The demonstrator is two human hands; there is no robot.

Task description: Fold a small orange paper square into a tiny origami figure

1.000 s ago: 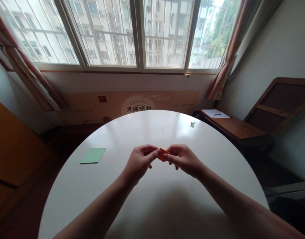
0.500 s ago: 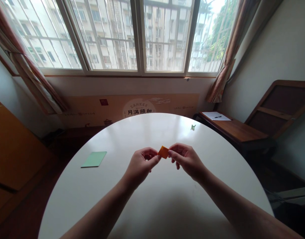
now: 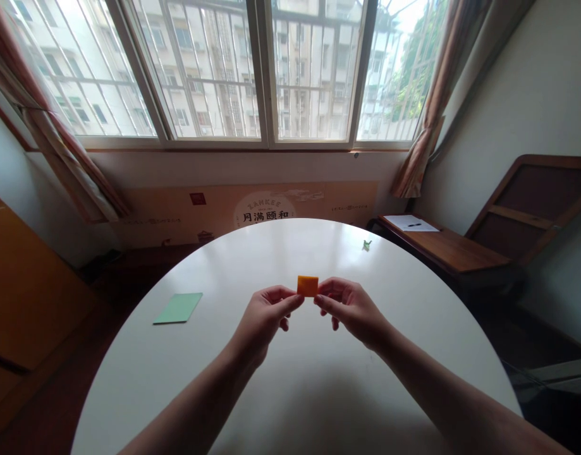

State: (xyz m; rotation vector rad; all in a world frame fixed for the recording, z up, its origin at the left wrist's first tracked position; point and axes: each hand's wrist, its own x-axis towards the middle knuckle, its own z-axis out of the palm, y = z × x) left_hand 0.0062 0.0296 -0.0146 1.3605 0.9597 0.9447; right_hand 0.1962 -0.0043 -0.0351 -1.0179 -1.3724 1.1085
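Note:
A small orange square of folded paper is held up above the white round table, its edges roughly level. My left hand pinches its lower left corner between thumb and fingers. At the lower right corner, the thumb and fingertips of my right hand pinch it too. The other fingers of both hands curl beneath and are partly hidden. Left of my hands lies a stack or sheet of light green square paper. A small green folded paper piece sits near the table's far right edge.
Beyond the table's right edge stands a wooden chair or bench bearing a white sheet with a pen on it. A printed cardboard panel is behind the table, under a barred window. An orange-brown cabinet stands at the left.
The orange paper has turned from a diamond position to a level square. Both hands now grip its lower corners instead of its sides. The view has shifted slightly.

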